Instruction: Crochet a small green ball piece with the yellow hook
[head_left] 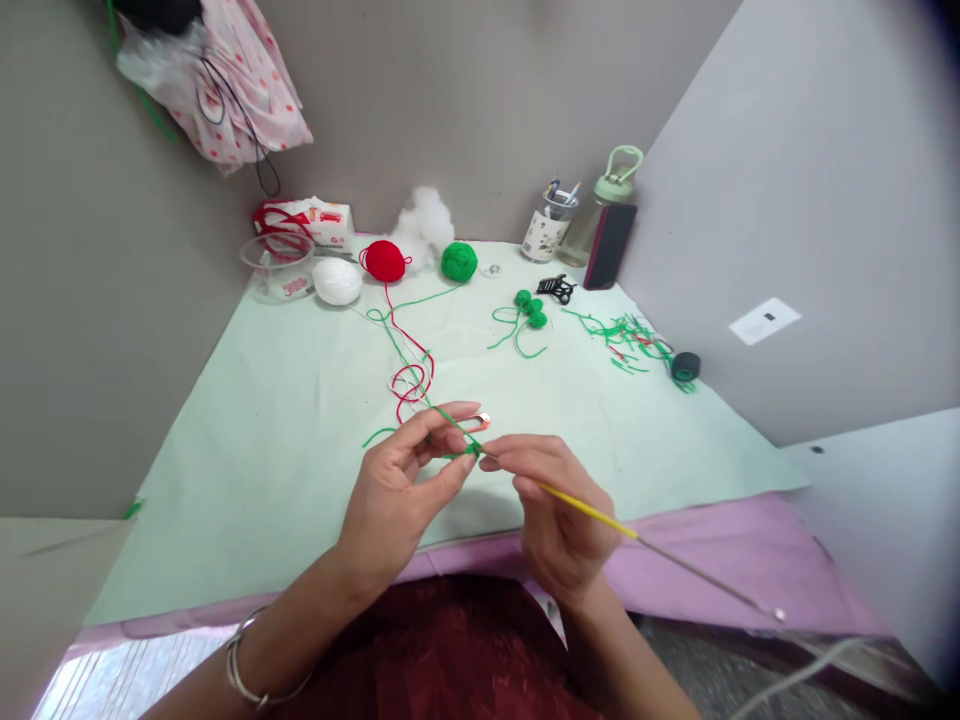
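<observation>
My left hand (401,490) pinches a small piece of green crochet (463,454) between thumb and fingers, with green yarn (459,425) running over the index finger. In my right hand (562,500) is a crochet hook (592,511) with a yellow grip and a long metal shaft pointing to the lower right. The hook's tip meets the green crochet. Just beyond my left fingertips lies an orange-handled tool (480,421), partly hidden. The green yarn leads back to a green yarn ball (459,262).
A red yarn ball (385,261), a white yarn ball (337,281) and stuffing (426,225) stand at the back. Small green crocheted balls (531,308), a black claw clip (556,289), yarn scraps (630,335) and black tape (685,367) lie right. A bottle (585,225) and phone (610,247) lean near the wall.
</observation>
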